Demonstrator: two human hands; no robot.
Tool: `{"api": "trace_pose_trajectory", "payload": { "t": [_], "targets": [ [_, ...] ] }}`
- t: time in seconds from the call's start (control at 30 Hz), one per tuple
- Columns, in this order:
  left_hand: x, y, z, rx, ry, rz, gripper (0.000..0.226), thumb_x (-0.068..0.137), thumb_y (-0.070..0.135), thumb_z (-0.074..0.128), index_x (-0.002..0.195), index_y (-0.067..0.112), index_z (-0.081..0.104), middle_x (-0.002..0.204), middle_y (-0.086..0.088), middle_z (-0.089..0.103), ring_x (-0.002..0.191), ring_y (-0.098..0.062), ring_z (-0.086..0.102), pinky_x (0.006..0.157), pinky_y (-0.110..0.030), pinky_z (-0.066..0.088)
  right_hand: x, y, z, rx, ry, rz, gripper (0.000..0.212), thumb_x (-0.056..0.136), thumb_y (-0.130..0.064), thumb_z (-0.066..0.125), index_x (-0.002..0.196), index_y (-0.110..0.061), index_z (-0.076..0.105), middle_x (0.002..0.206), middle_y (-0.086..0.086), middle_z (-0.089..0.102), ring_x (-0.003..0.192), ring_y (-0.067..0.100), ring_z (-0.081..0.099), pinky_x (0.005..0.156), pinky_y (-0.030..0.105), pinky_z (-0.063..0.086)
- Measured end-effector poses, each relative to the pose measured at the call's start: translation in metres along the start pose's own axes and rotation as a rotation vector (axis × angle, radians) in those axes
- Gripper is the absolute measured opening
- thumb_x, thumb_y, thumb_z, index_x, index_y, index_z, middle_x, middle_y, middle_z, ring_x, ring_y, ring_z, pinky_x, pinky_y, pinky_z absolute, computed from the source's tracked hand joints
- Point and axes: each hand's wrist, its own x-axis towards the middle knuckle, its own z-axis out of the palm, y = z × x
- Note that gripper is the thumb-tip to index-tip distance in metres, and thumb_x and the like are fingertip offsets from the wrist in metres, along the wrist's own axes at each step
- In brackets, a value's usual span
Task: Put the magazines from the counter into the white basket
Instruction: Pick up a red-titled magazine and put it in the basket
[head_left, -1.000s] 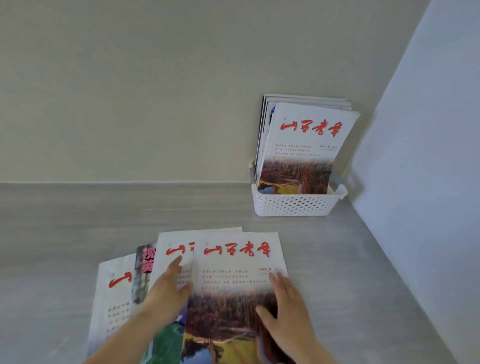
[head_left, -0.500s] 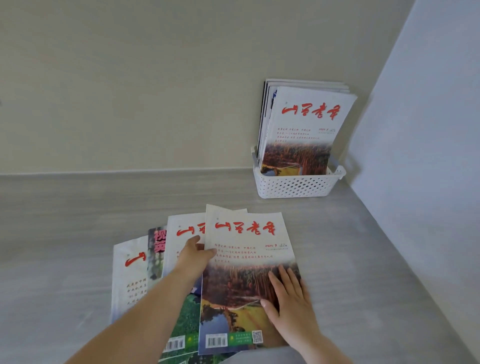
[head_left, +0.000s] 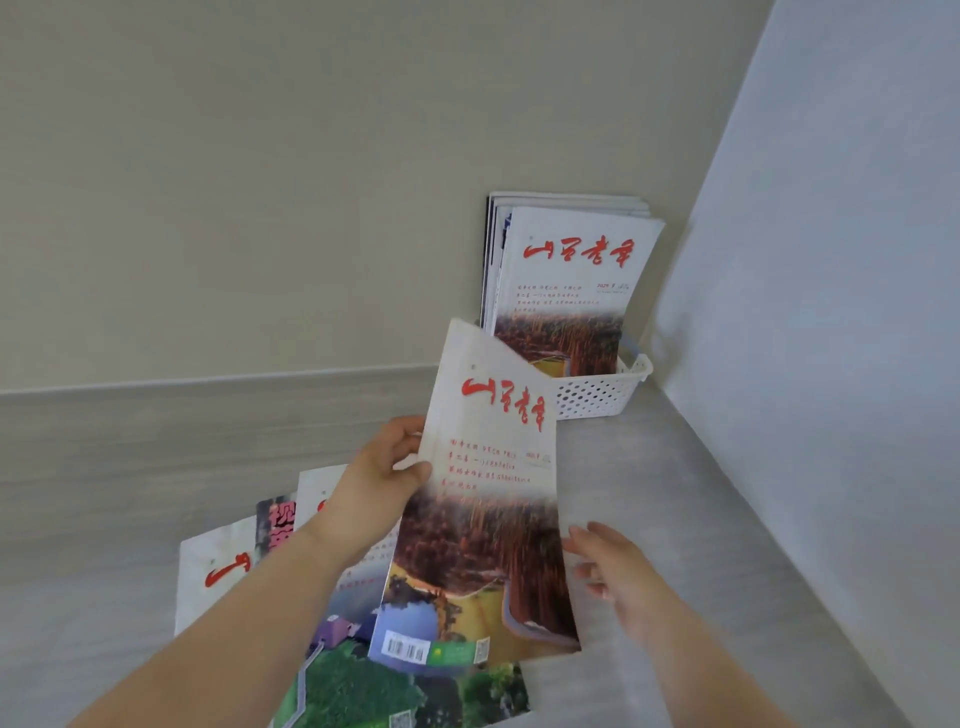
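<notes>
My left hand (head_left: 382, 475) grips the left edge of a magazine (head_left: 488, 519) with red title characters and a reddish landscape cover, lifted off the counter and tilted toward the basket. My right hand (head_left: 610, 564) hovers at its right edge with relaxed fingers, holding nothing. Three more magazines (head_left: 223, 566) lie fanned on the grey counter beneath my left arm. The white perforated basket (head_left: 597, 395) stands in the back right corner with several magazines (head_left: 571, 280) upright in it.
The grey counter (head_left: 701, 519) meets a beige back wall (head_left: 260, 182) and a pale side wall (head_left: 831, 312) on the right. The basket sits right in that corner.
My left hand took hold of the top magazine's left edge and lifted it up and toward the basket. My right hand came off its cover and now floats beside it.
</notes>
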Motion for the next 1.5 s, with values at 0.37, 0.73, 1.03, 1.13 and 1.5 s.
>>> {"api": "trace_pose_trajectory", "payload": {
  "t": [0.37,0.73,1.03,1.13,1.5],
  "targets": [
    [0.050,0.074,0.011,0.105,-0.050,0.341,0.043,0.087,-0.008,0.040,0.085,0.035,0.049,0.094,0.013,0.060,0.071,-0.008,0.064,0.075,-0.032,0.054,0.041,-0.075,-0.026,0.107,-0.128,-0.361,0.030,0.080,0.012,0.048,0.086,-0.014,0.060,0.085,-0.003,0.065,0.078,0.004,0.061,0.070,0.019,0.045],
    [0.149,0.114,0.028,0.108,0.256,0.423,0.038,0.082,-0.005,0.049,0.071,0.031,0.044,0.076,0.013,0.057,0.057,0.005,0.059,0.059,-0.014,0.050,0.071,-0.214,-0.091,-0.061,0.086,-0.662,0.031,0.078,0.017,0.047,0.069,-0.011,0.059,0.044,-0.014,0.064,0.046,-0.002,0.061,0.054,0.014,0.052],
    [0.203,0.080,0.048,0.127,0.347,0.212,0.033,0.082,-0.003,0.047,0.071,0.028,0.044,0.079,0.000,0.056,0.087,-0.029,0.058,0.085,-0.047,0.052,0.129,-0.229,-0.086,-0.134,0.278,-0.662,0.020,0.078,0.010,0.055,0.094,0.003,0.063,0.084,0.007,0.060,0.059,0.012,0.053,0.057,0.017,0.045],
    [0.209,0.059,0.052,0.158,0.340,0.132,0.033,0.082,-0.002,0.047,0.069,0.028,0.045,0.080,-0.002,0.060,0.087,-0.030,0.059,0.084,-0.044,0.052,0.150,-0.216,-0.085,-0.174,0.236,-0.540,0.022,0.079,0.010,0.053,0.100,0.009,0.059,0.094,0.013,0.059,0.084,0.025,0.055,0.071,0.032,0.046],
    [0.234,0.030,0.069,0.282,0.426,0.099,0.019,0.081,0.006,0.057,0.098,0.010,0.063,0.092,-0.001,0.062,0.078,-0.012,0.053,0.060,-0.014,0.036,0.187,-0.187,-0.072,-0.179,0.330,-0.482,0.033,0.081,0.006,0.051,0.112,-0.002,0.055,0.113,0.016,0.062,0.092,0.024,0.053,0.077,0.032,0.039]
  ]
}}
